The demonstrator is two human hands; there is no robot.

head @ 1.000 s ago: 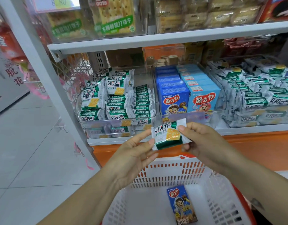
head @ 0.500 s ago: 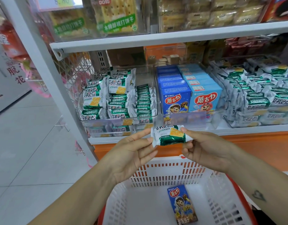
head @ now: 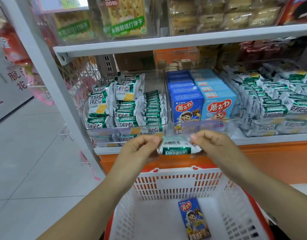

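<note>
Clear bin [head: 125, 126] at shelf's left end: green-white packs [head: 100, 104] printed 好吃点. Left hand [head: 140, 149] pinching left end of snack packet [head: 177, 148], barcode side up, green band along lower edge, held level above far rim of white basket [head: 175, 186]. Behind on shelf, blue boxes [head: 187, 108] reading 蘑古力; matching blue box [head: 195, 220] flat on basket floor. Right hand [head: 216, 146] pinching packet's right end, fingers curled.
</note>
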